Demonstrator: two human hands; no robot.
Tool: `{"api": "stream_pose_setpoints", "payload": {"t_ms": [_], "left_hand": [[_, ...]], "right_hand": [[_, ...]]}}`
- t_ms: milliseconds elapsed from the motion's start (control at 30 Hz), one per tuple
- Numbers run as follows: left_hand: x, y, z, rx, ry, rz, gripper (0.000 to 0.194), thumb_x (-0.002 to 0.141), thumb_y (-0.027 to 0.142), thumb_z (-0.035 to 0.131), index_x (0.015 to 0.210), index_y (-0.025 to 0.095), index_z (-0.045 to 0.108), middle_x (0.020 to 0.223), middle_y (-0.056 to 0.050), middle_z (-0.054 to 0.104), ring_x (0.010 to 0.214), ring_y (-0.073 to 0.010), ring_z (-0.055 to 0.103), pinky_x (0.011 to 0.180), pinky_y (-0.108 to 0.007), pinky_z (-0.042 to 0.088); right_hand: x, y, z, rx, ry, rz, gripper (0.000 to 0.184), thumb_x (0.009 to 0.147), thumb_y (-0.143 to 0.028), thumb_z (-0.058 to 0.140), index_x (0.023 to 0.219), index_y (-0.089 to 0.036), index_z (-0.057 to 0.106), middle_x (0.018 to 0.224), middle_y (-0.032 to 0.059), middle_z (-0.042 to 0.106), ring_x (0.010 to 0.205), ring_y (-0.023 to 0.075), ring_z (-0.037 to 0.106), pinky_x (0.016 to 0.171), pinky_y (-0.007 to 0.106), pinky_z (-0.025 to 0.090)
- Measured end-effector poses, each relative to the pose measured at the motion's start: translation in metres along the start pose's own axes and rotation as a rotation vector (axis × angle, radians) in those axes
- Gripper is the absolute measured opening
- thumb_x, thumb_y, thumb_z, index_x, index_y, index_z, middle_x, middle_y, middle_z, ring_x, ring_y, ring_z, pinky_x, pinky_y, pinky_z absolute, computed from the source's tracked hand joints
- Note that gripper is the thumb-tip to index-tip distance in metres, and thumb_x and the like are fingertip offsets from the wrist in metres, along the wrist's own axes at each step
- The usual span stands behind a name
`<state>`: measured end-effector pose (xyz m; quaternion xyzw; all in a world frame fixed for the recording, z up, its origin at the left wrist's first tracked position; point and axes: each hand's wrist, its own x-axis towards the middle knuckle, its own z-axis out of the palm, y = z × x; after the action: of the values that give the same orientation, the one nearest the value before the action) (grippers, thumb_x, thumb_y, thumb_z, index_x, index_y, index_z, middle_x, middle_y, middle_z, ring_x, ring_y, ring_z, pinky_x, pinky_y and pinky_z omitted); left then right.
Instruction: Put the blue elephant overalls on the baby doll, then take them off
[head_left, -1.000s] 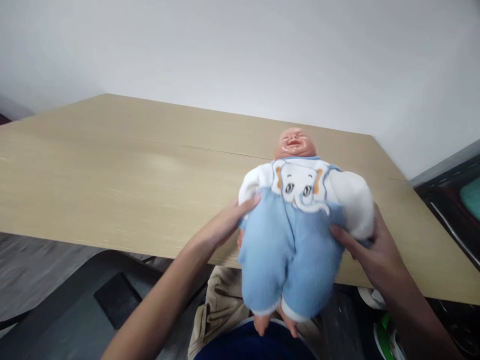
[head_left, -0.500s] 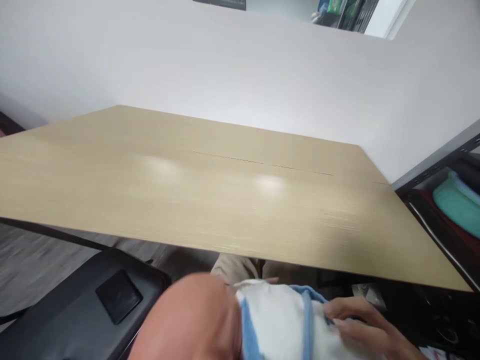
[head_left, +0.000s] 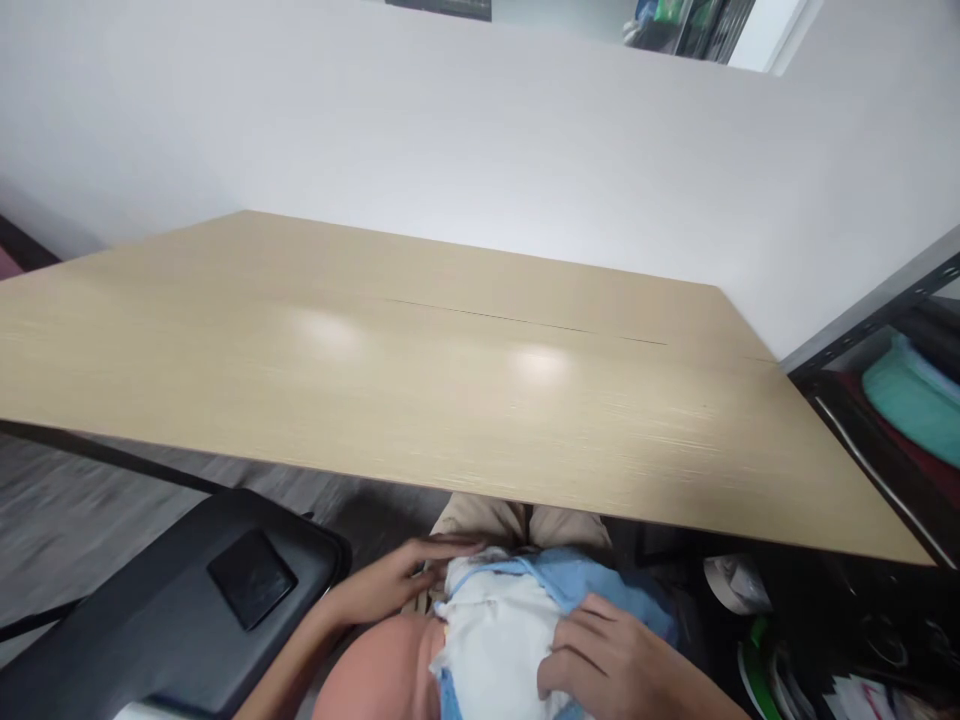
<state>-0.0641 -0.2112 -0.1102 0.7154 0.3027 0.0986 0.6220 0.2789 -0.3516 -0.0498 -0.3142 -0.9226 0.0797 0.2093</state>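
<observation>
On my lap lies what looks like a baby doll, its smooth, rounded salmon-coloured head (head_left: 382,670) at the bottom of the view. White and blue cloth (head_left: 502,620) covers its body, and a blue part (head_left: 615,590) spreads out to the right. My left hand (head_left: 397,580) reaches past the head to the far left edge of the cloth, fingers stretched and lightly apart. Lying on the right side of the white cloth, my right hand (head_left: 600,655) has its fingers bent and closed on the fabric. The doll's face and limbs cannot be seen.
A wooden table (head_left: 465,400) spans the view in front of me, its near edge above my knees. At left, a dark phone-like slab (head_left: 253,578) lies on a black padded seat (head_left: 142,620). A rack with a teal item (head_left: 915,400) stands at right.
The doll's head has shifted lower in view. My left hand and forearm have come into sight beside it. My right hand has moved left over the cloth, and more blue fabric is spread out.
</observation>
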Motion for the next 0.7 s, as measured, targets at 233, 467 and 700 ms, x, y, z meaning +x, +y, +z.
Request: {"api": "stream_pose_setpoints", "payload": {"t_ms": [233,467,700], "left_hand": [[-0.027,0.066,0.017,0.038,0.018,0.081,0.093,0.085,0.057,0.099,0.167,0.04,0.059,0.175,-0.011,0.056,0.163,-0.043,0.051,0.14,-0.063,0.038],[0.008,0.08,0.088,0.282,-0.079,0.154,0.065,0.084,0.052,0.098,0.142,0.034,0.073,0.158,-0.012,0.066,0.149,-0.0442,0.056,0.127,-0.061,0.05],[0.009,0.088,0.062,0.131,-0.135,0.148,0.05,0.092,0.048,0.094,0.139,0.038,0.079,0.153,-0.008,0.07,0.145,-0.0377,0.063,0.127,-0.05,0.048]], "right_hand": [[0.028,-0.006,0.013,0.055,-0.007,-0.006,0.016,0.12,-0.025,0.058,0.108,-0.023,0.068,0.094,-0.0008,0.075,0.08,0.017,0.069,0.08,0.03,0.056],[0.004,-0.007,0.014,-0.003,0.156,0.112,0.026,0.116,-0.022,0.055,0.092,-0.026,0.064,0.081,-0.0014,0.07,0.066,0.0175,0.064,0.063,0.031,0.053],[-0.029,-0.022,0.039,-0.173,0.322,0.052,0.053,0.115,-0.001,0.032,0.073,-0.023,0.056,0.064,-0.0028,0.054,0.055,0.0147,0.048,0.059,0.027,0.046]]}}
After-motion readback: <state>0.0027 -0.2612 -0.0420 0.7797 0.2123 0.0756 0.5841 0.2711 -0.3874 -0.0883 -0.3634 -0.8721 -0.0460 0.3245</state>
